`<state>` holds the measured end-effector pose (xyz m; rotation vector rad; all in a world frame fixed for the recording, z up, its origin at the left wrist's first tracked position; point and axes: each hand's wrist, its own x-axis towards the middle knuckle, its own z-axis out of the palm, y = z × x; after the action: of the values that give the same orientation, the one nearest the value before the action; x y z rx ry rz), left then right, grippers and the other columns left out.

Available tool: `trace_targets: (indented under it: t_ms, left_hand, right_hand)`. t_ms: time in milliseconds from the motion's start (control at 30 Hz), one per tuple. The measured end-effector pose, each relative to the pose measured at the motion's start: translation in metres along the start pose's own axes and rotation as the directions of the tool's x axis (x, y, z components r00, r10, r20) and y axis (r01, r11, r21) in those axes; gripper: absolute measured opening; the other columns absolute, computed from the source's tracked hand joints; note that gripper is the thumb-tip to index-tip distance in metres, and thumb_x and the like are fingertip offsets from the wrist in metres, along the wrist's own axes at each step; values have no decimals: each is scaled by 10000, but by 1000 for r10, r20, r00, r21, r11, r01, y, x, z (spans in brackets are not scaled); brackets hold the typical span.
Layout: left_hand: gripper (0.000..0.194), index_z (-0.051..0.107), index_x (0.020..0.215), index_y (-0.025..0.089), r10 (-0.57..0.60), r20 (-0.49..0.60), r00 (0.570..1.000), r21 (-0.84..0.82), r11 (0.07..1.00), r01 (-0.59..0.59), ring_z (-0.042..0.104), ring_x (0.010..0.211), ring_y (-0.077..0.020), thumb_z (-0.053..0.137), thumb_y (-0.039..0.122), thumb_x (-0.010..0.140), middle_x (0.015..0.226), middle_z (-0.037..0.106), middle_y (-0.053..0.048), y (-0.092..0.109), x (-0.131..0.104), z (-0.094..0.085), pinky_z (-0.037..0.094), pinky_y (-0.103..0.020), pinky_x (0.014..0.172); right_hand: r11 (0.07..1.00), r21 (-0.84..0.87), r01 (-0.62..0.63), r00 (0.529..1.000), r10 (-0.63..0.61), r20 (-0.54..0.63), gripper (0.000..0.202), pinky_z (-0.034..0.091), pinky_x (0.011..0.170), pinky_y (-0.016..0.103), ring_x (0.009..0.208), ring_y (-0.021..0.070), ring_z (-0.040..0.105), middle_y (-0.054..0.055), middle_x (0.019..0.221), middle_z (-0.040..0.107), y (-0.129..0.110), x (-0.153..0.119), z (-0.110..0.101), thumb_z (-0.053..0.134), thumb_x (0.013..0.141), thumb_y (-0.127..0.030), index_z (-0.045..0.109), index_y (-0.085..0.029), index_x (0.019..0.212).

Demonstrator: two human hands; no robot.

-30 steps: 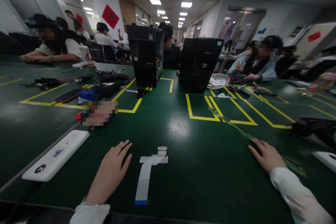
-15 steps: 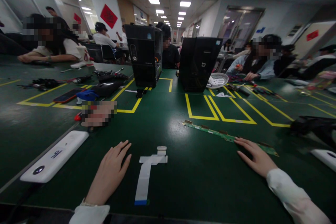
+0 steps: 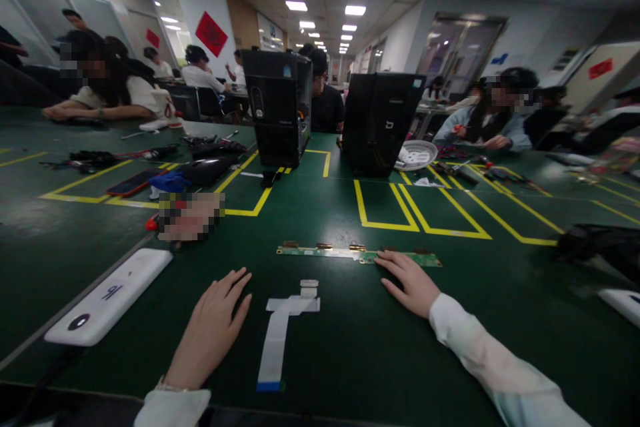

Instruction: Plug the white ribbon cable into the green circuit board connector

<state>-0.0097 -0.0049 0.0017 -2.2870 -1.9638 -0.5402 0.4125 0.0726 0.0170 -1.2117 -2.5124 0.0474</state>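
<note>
My left hand point(image 3: 213, 323) lies flat on the green table with its fingers apart, left of a white flat ribbon cable point(image 3: 274, 347) that has a blue end. Nothing is in that hand. A long, narrow green circuit board point(image 3: 340, 253) lies almost level across the middle of the table, beyond the cable. The fingertips of my right hand point(image 3: 407, 283) rest on the board's right half, the fingers stretched out and the thumb spread below.
A white device point(image 3: 110, 297) lies at the left. Two black computer cases point(image 3: 277, 107) point(image 3: 383, 123) stand at the back. Tools and cables lie left, near a blue cloth point(image 3: 170, 181). A white basket point(image 3: 416, 155) sits by the right case. People sit around.
My right hand has moved left, and the circuit board has slid left with it, turning from slanted to nearly level. My left hand and the ribbon cable have stayed in place.
</note>
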Motion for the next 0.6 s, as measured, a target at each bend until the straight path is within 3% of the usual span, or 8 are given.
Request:
trace_targets:
  t_ms: [367, 600]
  left_hand:
    - [507, 513, 1326, 188, 5, -3, 1000, 28, 1000, -5, 479, 1268, -276, 359, 456, 924, 1380, 521, -115, 2, -1, -1, 338, -496, 1086]
    - [516, 520, 1318, 166, 15, 0, 1000, 50, 999, -15, 488, 1256, -283, 349, 457, 928, 1377, 520, -129, 1, -1, 0, 340, -505, 1081]
  right_hand:
    - [999, 31, 40, 998, -41, 47, 413, 385, 1028, 482, 1239, 263, 445, 143, 1313, 517, -62, 39, 19, 464, 909, -282, 514, -157, 1299]
    - [997, 40, 63, 997, -64, 36, 441, 391, 1028, 487, 1242, 270, 440, 145, 1340, 501, -70, 40, 25, 469, 906, -283, 488, -158, 1329]
